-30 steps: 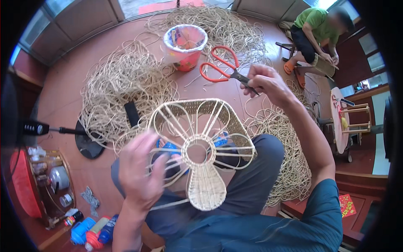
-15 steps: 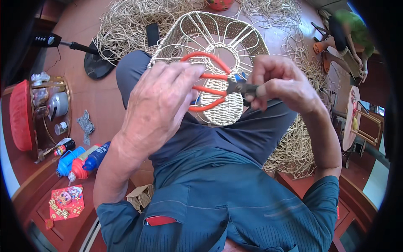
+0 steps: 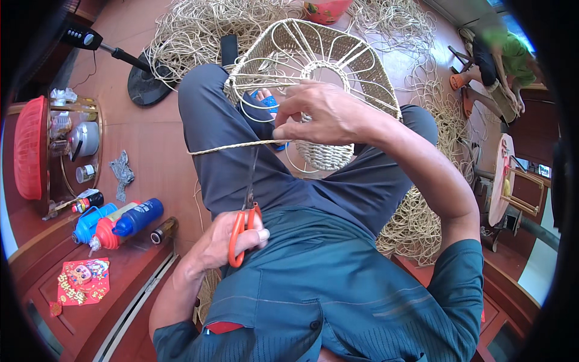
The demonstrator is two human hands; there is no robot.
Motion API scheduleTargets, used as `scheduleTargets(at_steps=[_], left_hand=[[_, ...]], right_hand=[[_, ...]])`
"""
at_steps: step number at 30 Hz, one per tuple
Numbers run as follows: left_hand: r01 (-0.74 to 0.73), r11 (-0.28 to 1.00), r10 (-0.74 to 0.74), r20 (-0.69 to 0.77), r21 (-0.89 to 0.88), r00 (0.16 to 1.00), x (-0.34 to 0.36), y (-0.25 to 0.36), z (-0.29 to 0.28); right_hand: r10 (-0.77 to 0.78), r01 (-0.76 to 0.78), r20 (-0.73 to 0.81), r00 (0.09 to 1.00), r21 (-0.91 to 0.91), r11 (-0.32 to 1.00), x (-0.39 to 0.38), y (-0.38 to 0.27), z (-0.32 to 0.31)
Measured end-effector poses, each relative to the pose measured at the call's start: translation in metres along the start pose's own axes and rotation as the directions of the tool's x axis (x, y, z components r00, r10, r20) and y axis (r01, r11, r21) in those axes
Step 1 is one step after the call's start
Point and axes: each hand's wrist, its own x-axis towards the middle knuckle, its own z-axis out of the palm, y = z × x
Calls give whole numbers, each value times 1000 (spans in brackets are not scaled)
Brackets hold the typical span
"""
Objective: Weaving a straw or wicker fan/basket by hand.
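My left hand (image 3: 217,241) is closed round the orange-handled scissors (image 3: 234,241) low over my lap, their long dark blades (image 3: 250,175) pointing up toward a twisted straw cord (image 3: 223,147). The cord stretches across my left thigh to my right hand (image 3: 322,111), whose fingers pinch it at the near side of a straw basket (image 3: 377,72). The basket rests between my knees: woven walls, looped spokes round a central ring (image 3: 325,67), and a densely woven lobe (image 3: 322,157) toward me. My right hand hides part of the ring and spokes.
Straw cord heaps (image 3: 199,33) surround me. A fan stand (image 3: 145,84) is at upper left, a trolley with red basin (image 3: 30,148) and several bottles (image 3: 136,217) at left. A co-worker (image 3: 506,63) sits at upper right beside a pink stool (image 3: 500,181). A red bucket (image 3: 322,11) lies beyond.
The scissors passed from my right hand to my left, which moved down toward my lap. My right hand moved left onto a cord. The view tipped downward after the first frame.
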Motion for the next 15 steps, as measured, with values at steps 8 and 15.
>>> scheduleTargets(at_steps=[8,15], left_hand=[[-40,999,35,156,33,987,13,-1,3],[52,999,-51,191,0,980,28,7,6]], right_hand=[[-12,45,198,980,-162,986,31,2,21],[-2,-15,127,992,135,991,41,15,13]])
